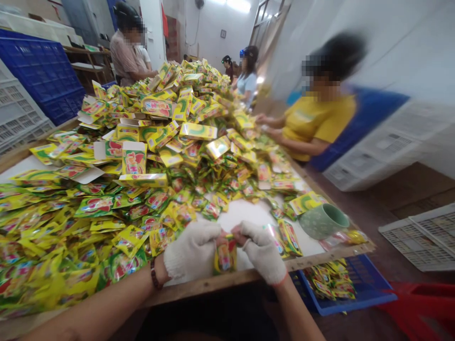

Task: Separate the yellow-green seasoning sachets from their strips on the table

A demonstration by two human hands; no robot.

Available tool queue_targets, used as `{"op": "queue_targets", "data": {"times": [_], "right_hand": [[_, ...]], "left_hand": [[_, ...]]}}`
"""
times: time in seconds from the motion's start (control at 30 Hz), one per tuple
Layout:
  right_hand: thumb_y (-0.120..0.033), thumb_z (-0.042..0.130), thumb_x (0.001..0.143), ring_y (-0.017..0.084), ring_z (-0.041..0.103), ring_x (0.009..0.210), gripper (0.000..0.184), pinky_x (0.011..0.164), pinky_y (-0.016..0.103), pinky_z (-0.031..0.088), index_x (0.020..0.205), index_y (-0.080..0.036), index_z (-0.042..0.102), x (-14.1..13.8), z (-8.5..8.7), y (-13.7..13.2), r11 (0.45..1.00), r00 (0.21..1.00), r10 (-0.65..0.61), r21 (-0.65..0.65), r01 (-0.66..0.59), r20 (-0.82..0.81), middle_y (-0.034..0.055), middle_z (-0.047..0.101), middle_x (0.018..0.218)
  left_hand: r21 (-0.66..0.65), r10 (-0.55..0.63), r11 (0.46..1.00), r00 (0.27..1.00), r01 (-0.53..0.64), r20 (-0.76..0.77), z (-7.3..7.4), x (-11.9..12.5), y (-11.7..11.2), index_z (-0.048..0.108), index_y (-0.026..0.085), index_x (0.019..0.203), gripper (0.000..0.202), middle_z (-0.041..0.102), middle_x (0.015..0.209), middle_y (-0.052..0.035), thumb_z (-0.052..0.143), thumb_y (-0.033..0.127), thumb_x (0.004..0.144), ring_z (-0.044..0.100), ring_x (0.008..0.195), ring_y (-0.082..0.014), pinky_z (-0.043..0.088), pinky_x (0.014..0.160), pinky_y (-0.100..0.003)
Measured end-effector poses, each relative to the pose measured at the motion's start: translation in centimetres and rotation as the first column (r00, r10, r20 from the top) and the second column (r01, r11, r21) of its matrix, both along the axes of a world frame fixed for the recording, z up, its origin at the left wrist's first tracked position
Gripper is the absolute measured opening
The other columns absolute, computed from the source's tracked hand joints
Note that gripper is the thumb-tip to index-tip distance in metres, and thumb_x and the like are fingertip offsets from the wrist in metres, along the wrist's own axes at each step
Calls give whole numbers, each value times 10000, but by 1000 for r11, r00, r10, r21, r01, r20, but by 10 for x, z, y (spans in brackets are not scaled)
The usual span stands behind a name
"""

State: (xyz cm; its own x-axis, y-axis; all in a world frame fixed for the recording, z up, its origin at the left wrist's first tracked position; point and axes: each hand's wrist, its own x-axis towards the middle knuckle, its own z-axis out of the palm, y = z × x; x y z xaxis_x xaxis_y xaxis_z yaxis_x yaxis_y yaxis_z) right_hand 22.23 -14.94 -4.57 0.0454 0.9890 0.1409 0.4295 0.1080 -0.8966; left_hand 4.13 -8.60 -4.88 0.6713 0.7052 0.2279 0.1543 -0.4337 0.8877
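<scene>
Both my hands wear white knit gloves and meet at the table's near edge. My left hand and my right hand are closed together on a small stack of yellow-green sachets, held upright between them. A huge heap of the same sachets covers the table to my left and ahead. Flat yellow cartons lie on top of the heap further back.
A green ceramic cup lies on its side at the table's right corner. A blue tray holding sachets sits on the floor below it. A person in yellow works at the right side; others stand at the far end. White crates lie right.
</scene>
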Motion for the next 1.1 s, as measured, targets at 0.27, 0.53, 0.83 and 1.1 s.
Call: {"op": "queue_targets", "data": {"times": [0.27, 0.53, 0.83, 1.1], "right_hand": [[-279, 583, 756, 177, 584, 719, 104, 666, 284, 478, 807, -189, 594, -9, -13, -1, 994, 993, -102, -57, 98, -53, 18, 621, 747], [-438, 469, 812, 170, 497, 617, 272, 579, 274, 386, 709, -201, 553, 56, 16, 2, 898, 829, -423, 49, 437, 366, 4, 531, 630], [-235, 508, 813, 187, 544, 815, 112, 738, 276, 395, 828, -179, 604, -10, 13, 56, 986, 794, -168, 78, 151, 584, 66, 589, 874], [-131, 593, 701, 158, 512, 691, 56, 632, 250, 354, 707, -186, 582, -28, -6, 76, 968, 798, -128, -102, 231, 589, 22, 585, 729]], "left_hand": [[-35, -58, 998, 997, 56, -48, 1, -2, 5, 698, 162, 868, 219, 683, 770, -28, 573, 337, 825, 590, 688, -148, 451, 620, -234], [575, 556, 795, 612, -194, -562, 21, -33, 46, 619, 180, 892, 134, 624, 928, -103, 553, 236, 790, 585, 884, -272, 433, 759, -365], [566, 587, 789, 566, -239, -578, 22, -34, 49, 581, 196, 805, 63, 625, 859, -75, 522, 190, 787, 583, 837, -241, 393, 731, -337], [-109, 550, 827, 834, -551, -47, 4, -30, 60, 542, 208, 772, 120, 562, 624, 51, 593, 308, 730, 514, 567, -125, 397, 537, -233]]}}
